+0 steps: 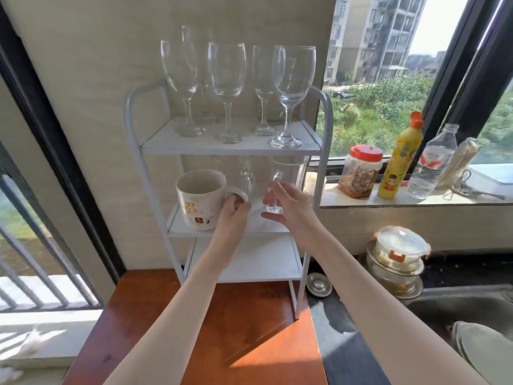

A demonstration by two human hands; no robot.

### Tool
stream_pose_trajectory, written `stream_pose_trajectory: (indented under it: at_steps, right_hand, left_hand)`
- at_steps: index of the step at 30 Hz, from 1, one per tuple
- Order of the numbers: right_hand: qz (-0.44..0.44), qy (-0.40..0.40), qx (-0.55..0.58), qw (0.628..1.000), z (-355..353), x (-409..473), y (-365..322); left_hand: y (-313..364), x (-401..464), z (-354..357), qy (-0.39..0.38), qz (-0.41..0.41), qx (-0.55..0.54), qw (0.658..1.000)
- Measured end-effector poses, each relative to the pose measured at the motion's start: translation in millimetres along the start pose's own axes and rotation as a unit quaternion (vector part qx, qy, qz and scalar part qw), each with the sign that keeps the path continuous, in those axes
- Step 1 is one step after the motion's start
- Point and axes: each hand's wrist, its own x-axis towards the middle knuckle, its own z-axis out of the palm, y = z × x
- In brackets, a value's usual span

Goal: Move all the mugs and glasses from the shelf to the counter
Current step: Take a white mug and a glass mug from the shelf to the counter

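A white three-tier shelf (230,148) stands on the wooden counter (222,323). Several clear wine glasses (291,93) stand on its top tier. On the middle tier sits a white mug (198,200) with brown marks, and my left hand (231,215) grips its handle. To the right stands a tall clear glass mug (290,173), with another glass (247,176) behind it. My right hand (290,208) reaches in at the clear mug's front, fingers above and thumb below a clear part, loosely spread. Whether it touches the glass I cannot tell.
The shelf's bottom tier (249,262) holds nothing. On the window sill stand a red-lidded jar (361,173), a yellow bottle (401,159) and a water bottle (433,162). Stacked lidded bowls (397,257) and a small metal dish (319,284) sit beside the dark sink (458,309).
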Motion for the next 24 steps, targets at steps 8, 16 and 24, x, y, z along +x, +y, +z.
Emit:
stream_pose_trajectory:
  at_steps: [8, 16, 24]
  right_hand:
    - [0.01, 0.027, -0.007, 1.0, -1.1, -11.8, -3.7]
    - [0.02, 0.043, -0.01, 0.999, -1.5, -47.5, -8.6]
    - [0.034, 0.045, -0.037, 0.998, -38.2, -150.2, -4.7]
  left_hand:
    - [0.1, -25.3, 0.9, 0.057, 0.06, -0.005, 0.997]
    - [1.2, -54.1, -16.5, 0.153, 0.069, -0.038, 0.985]
    - [10.8, -141.9, -3.5, 0.158, 0.068, -0.026, 0.985]
